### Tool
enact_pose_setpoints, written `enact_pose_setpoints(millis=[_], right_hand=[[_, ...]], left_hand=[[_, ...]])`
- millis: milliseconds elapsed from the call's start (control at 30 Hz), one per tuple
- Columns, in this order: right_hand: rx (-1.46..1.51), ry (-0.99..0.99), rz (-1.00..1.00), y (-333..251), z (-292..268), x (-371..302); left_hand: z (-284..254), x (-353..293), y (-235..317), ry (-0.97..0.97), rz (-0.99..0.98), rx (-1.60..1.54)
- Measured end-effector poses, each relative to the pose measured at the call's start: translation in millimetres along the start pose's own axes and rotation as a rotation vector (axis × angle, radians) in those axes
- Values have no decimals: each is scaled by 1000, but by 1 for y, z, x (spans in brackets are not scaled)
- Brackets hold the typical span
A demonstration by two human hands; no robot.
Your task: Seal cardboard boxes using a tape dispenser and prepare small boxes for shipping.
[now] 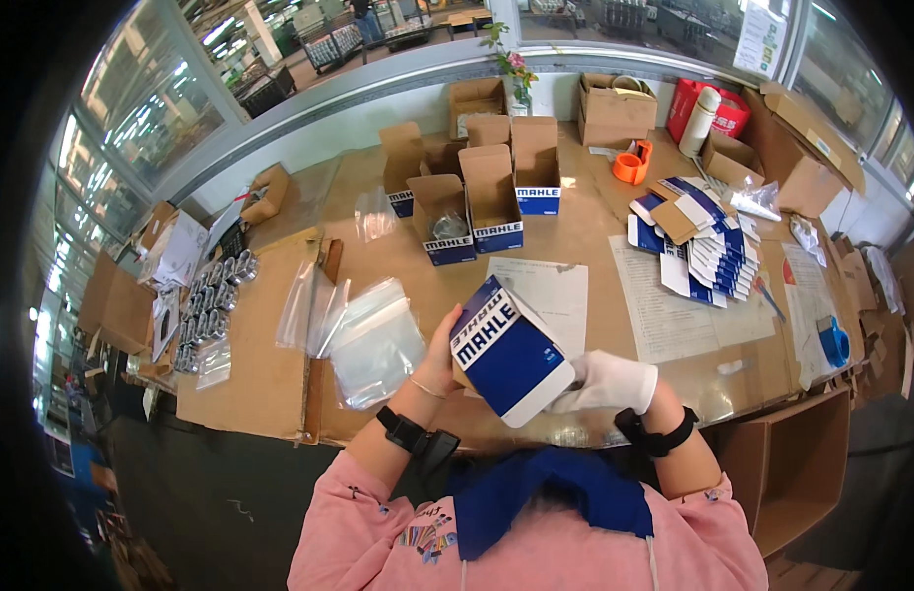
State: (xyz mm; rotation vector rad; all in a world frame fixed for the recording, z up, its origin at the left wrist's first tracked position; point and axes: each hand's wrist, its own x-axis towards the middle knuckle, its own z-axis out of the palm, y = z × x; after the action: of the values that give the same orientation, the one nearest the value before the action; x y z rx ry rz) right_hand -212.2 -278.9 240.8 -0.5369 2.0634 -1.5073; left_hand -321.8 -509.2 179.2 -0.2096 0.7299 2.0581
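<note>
A blue and white cardboard box (pixel 506 360) is held tilted in front of my chest, above the near edge of the table. My bare left hand (pixel 440 353) is closed round its left side. The white-gloved right hand (pixel 605 382) grips the box's lower right end, and its fingertips are partly hidden behind the box. Just left of the box lies a stack of clear plastic zip bags (pixel 378 340). A printed sheet of paper (pixel 551 295) lies behind it on the table.
Several open boxes (pixel 491 212) stand at the back middle, one holding a bagged part. Flattened boxes (pixel 703 246) are piled at the right, near orange tape (pixel 631 163) and blue tape (pixel 833 342). Metal parts (pixel 206 305) stand in rows at the left. A large carton (pixel 787 463) sits below right.
</note>
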Motion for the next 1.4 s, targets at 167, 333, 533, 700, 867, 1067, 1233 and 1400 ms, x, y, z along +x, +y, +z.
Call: enact_pose_setpoints(millis=[167,333,533,700,867,1067,1233,1400], right_hand=[[311,411,-311,-42,12,36],[-236,366,-347,-20,-4,43],[-1055,564,-258,-30,13,54],[-103,604,-520,9,17,28],[381,597,-365,-2,35,11],[592,638,-402,-19,50,-10],[798,569,-406,6,48,-12],[856,585,-401,10,47,-13]], left_hand=[[-21,9,-24,-227,-48,132],[-11,0,-12,-105,-206,-31],[10,-20,-13,194,-154,436],[50,-64,-12,8,93,933],[112,-96,-19,-48,1140,1776],[116,-94,-32,-154,1037,1530],[125,-96,-35,-313,1212,1685],[131,-98,-34,-366,1206,1677]])
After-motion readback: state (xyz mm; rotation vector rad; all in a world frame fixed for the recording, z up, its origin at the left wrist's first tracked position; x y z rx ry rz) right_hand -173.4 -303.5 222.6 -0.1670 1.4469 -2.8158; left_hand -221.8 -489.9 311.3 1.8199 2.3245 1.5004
